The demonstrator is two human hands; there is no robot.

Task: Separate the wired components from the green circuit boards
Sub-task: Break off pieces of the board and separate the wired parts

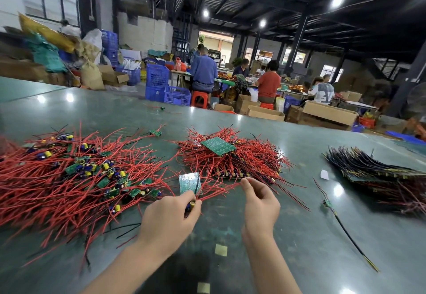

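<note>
Honestly the loose pile (pixel 69 174) runs off-frame left. Left hand (pixel 169 215) grips a green circuit board (pixel 189 183), its capacitors mostly hidden by fingers; right hand (pixel 260 204) pinches thin red wires (pixel 221 190) above the glossy desk (pixel 299 236).

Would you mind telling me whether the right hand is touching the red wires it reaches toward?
Touching. The head view shows the right hand pinching the red wires between thumb and fingertips, with no gap visible there.
</note>
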